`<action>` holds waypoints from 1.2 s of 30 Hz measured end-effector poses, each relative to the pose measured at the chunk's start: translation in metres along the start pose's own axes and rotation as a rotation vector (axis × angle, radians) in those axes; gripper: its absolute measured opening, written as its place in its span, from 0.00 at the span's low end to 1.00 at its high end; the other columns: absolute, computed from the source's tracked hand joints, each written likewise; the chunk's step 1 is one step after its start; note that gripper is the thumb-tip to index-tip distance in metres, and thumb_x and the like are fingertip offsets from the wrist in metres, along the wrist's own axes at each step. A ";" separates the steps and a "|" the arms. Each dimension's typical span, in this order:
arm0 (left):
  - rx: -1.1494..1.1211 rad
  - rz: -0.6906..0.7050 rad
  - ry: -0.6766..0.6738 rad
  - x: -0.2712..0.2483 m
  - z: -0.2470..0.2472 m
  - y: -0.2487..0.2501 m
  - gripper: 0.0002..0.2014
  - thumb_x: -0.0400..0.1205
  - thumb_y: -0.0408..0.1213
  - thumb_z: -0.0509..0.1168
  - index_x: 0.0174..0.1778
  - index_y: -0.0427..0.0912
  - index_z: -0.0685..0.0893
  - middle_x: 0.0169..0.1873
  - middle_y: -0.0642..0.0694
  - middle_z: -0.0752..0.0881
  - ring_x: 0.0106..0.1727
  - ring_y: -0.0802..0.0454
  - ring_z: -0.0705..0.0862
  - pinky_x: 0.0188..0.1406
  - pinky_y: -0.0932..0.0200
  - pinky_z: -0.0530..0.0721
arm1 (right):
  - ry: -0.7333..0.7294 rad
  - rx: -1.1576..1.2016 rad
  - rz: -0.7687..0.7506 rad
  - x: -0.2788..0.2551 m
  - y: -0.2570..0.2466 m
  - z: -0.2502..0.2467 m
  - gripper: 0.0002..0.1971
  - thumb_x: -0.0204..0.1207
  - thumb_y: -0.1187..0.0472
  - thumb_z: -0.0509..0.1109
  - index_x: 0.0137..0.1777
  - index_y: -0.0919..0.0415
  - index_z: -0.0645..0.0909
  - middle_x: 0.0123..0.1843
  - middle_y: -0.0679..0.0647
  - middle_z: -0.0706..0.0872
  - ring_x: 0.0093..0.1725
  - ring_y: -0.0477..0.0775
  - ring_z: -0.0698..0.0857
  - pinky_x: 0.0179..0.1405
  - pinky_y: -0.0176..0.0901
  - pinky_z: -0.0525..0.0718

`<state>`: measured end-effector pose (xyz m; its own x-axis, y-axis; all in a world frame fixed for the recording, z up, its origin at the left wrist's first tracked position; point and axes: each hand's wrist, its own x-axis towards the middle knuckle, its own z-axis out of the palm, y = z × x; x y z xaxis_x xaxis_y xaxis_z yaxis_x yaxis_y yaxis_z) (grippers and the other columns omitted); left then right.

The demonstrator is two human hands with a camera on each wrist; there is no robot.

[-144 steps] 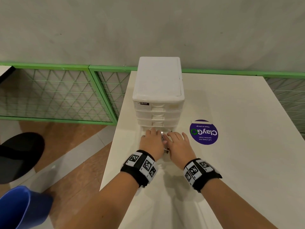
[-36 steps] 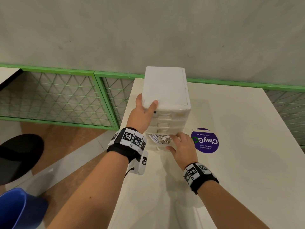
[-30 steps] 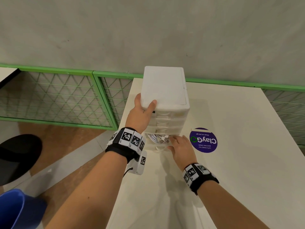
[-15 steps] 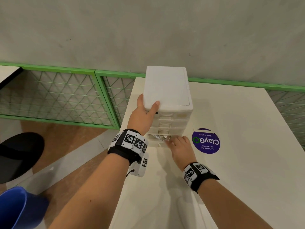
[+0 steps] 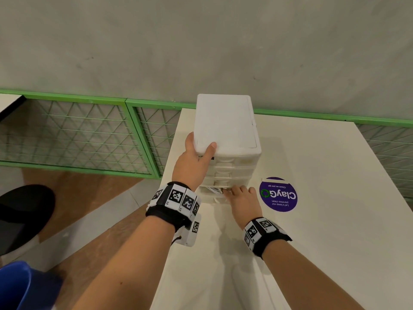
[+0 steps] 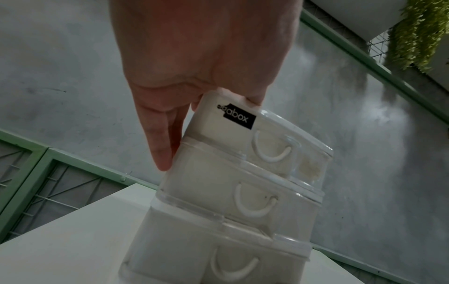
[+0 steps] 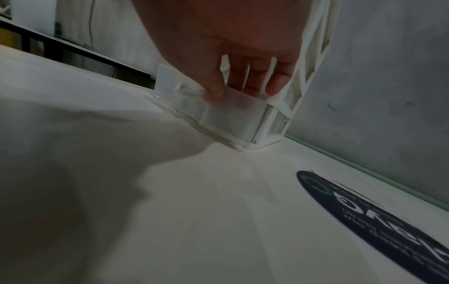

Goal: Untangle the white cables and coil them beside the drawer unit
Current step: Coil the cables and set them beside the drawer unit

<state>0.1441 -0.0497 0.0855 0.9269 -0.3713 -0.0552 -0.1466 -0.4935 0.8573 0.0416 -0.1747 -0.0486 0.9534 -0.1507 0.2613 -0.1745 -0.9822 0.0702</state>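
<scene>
both hands (image 5: pixel 190 166) (image 5: pixel 243 201) hide drawer unit (image 5: pixel 225 128) front

A white plastic drawer unit (image 5: pixel 226 139) of four stacked translucent drawers stands upright near the far left corner of the table (image 5: pixel 335 220), close to its left edge. A black label is seen on the top drawer's front, and a curved white handle on each drawer below. The bottom drawer (image 7: pixel 233 117) is pulled slightly out toward the near edge. Inside it only a small part of the white cables (image 5: pixel 215 190) is seen, bunched at the opening.
</scene>
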 end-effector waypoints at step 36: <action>-0.023 -0.012 -0.079 -0.005 -0.007 0.000 0.36 0.82 0.59 0.58 0.82 0.51 0.53 0.50 0.51 0.85 0.53 0.47 0.82 0.47 0.58 0.74 | -0.185 0.904 0.940 0.019 0.002 0.007 0.33 0.60 0.55 0.80 0.64 0.52 0.67 0.55 0.54 0.83 0.52 0.59 0.85 0.52 0.57 0.85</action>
<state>0.1414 -0.0427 0.0894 0.8984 -0.4264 -0.1053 -0.1263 -0.4803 0.8680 0.0613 -0.1803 -0.0501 0.5916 -0.7549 -0.2831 -0.6289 -0.2123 -0.7480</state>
